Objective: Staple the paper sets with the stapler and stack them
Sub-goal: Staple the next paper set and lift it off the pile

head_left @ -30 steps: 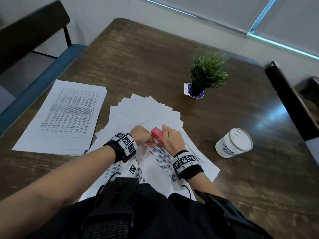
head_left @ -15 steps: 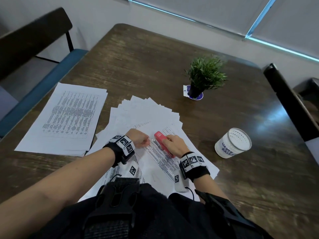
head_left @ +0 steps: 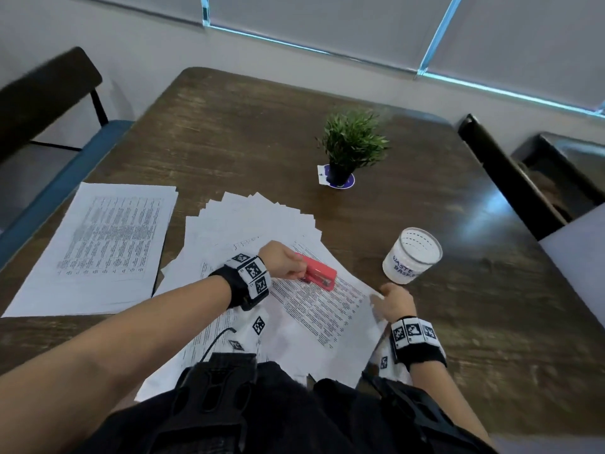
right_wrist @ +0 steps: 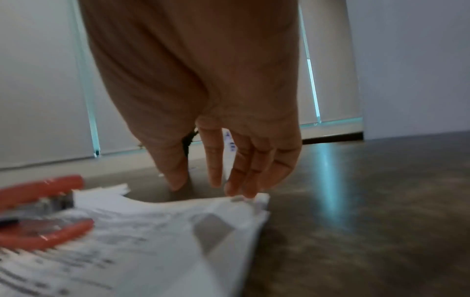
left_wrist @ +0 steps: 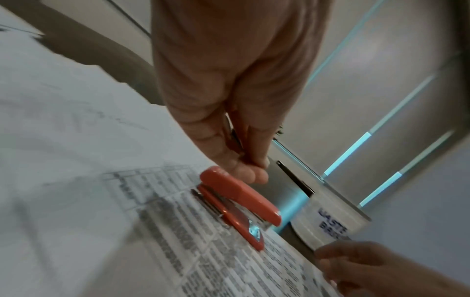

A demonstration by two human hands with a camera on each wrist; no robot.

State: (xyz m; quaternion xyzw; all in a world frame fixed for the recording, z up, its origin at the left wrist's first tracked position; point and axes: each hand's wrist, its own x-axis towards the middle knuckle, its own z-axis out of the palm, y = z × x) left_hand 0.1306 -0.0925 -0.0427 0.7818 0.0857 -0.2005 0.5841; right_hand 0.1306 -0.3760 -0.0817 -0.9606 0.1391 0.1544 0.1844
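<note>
Head view shows your red stapler (head_left: 319,276) lying on the top printed paper set (head_left: 322,309), its hinged rear end pinched in the curled fingers of your left hand (head_left: 282,264). Its long axis runs away from that grip toward your right and slightly toward you, the mouth pointing at the white cup marked "WASTE" (head_left: 412,255). In the left wrist view the mouth gapes open with no paper between the halves. At the set's far corner from the stapler, your right hand (head_left: 394,303) rests spread fingertips (right_wrist: 241,191) on the paper edge; the thumb touches the wooden table (head_left: 229,132) just beyond, so this is a press, not a pinch.

Judging progress: 1 neat stack of printed sheets (head_left: 98,244) lies well to the left of your left hand, probably finished sets. Under the top set a fan of loose sheets (head_left: 255,217) is left, so several sets likely need stapling. Whether the top set holds a staple, I cannot tell.
</note>
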